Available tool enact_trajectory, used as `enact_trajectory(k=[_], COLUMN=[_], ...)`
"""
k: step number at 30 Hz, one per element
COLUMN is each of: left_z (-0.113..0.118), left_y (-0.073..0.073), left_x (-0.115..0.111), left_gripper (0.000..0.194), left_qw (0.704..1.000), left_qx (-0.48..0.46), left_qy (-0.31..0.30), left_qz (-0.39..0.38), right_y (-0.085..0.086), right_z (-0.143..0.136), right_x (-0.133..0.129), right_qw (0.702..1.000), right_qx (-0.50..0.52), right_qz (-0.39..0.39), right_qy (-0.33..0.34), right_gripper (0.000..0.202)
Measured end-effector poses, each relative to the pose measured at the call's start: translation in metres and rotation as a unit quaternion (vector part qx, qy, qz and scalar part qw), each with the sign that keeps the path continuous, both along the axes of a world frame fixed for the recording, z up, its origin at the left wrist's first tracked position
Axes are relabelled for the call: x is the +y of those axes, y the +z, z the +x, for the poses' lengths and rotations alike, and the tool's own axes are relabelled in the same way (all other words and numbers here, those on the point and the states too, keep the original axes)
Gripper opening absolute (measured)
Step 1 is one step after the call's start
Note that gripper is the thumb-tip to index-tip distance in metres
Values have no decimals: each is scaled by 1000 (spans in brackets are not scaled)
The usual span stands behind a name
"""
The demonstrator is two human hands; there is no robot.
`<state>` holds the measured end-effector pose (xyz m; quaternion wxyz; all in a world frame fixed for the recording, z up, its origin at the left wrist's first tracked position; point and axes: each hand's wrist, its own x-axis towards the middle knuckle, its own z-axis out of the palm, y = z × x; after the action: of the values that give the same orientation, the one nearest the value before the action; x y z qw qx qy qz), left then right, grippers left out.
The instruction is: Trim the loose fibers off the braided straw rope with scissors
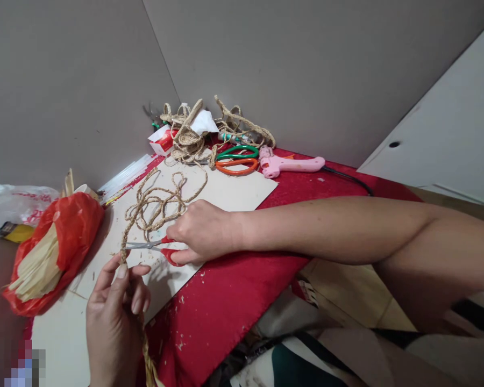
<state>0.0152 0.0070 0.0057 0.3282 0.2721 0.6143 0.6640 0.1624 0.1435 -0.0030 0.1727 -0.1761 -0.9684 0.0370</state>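
Left fingers (120, 280) pinching braided cord (125, 236), right fingers (177, 231) curled round scissors (148, 245)

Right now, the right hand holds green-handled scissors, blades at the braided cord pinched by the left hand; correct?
Not quite: the head view shows red handles, not green. The right hand does hold scissors, blades at the braided cord pinched by the left hand.
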Motion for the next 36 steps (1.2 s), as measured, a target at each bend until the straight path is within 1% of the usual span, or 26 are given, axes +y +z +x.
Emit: enact_trajectory(k=[4,8,11,18,23,27,29,32,36], left_z=[1,3,5,11,7,7,8,9,9], left_y=[-4,-8,-8,-6,-6,-7,-8,-9,-8], left_x=[-1,-3,-4,0,-2,-3,-2,0,1], left_gripper=[30,34,33,31,31,31,31,30,31], left_qw=[997,980,970,966,966,962,959,956,958], left_qx=[73,188,230,246,249,259,268,279,269], left_qy=[19,39,40,44,36,48,58,65,59], left_qz=[-21,-57,-72,-64,-59,-79,-75,-63,-74], right_y=[2,0,-2,2,3,1,-1,-2,1], right_z=[2,2,2,1,3,4,3,1,1], right_x=[-3,-3,-2,1,1,-1,-2,-1,4], right_qw=[1000,999,999,999,1000,1000,999,999,999], right_qx=[-1,3,4,-36,-16,0,5,1,-38], right_qz=[24,49,49,9,13,29,41,41,15], right_qy=[5,2,1,2,-1,1,2,0,-5], right_gripper=[43,43,42,30,37,44,44,40,30])
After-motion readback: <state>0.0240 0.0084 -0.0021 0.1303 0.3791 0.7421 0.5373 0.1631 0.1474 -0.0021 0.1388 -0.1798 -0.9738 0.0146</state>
